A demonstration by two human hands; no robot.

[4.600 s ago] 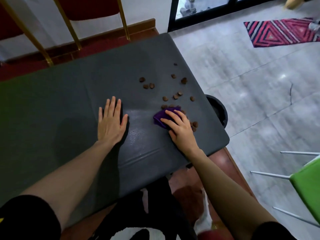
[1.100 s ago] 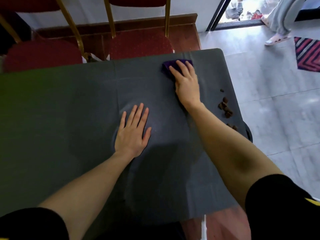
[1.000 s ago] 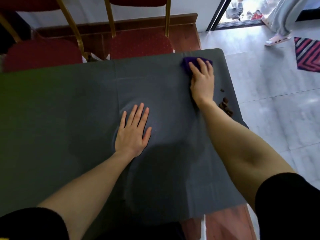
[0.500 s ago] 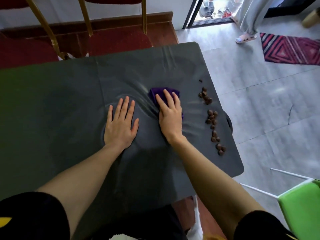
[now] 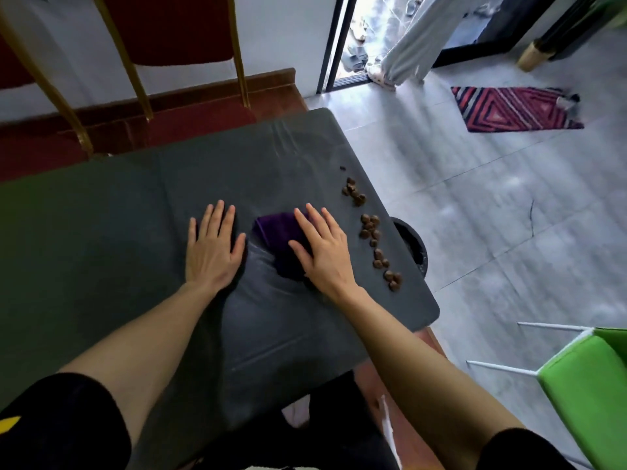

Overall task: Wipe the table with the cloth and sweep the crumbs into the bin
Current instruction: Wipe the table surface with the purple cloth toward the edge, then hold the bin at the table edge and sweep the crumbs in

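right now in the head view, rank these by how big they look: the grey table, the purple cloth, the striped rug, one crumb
1. grey table
2. striped rug, though it lies farther from the camera, so it may really be larger than it looks
3. purple cloth, partly hidden under the right hand
4. one crumb

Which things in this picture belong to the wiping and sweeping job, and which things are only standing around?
Belong to the job:
purple cloth, under the right hand
brown crumbs along the table's right edge
dark table
black bin beside that edge
left hand, flat on the table

Only standing around:
red chairs
green chair
striped rug
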